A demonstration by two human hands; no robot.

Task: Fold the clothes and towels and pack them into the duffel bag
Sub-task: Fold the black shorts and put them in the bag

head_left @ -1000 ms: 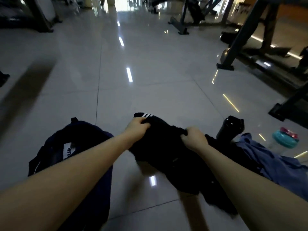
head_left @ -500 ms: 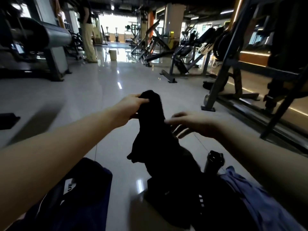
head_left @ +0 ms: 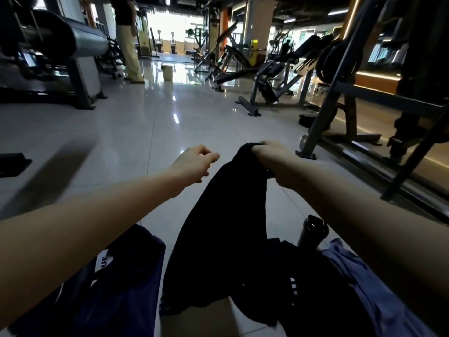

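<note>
My right hand (head_left: 274,159) grips the top edge of a black garment (head_left: 223,234) and holds it up, so the cloth hangs down to the floor between my arms. To its left, my left hand (head_left: 194,164) hovers with fingers loosely curled and holds nothing. A navy duffel bag (head_left: 116,288) with a white label lies on the floor under my left forearm. A blue-grey garment (head_left: 359,283) lies crumpled at the lower right, partly under my right arm.
A black bottle (head_left: 313,232) stands on the tiled floor beside the blue-grey garment. Gym machine frames (head_left: 320,117) line the right side, and a large machine (head_left: 56,57) stands at the far left. A person (head_left: 128,40) stands in the background near a small bin (head_left: 167,72).
My left hand has let go of the black garment and my right hand has taken hold of its top. The view has tilted up from the floor.
</note>
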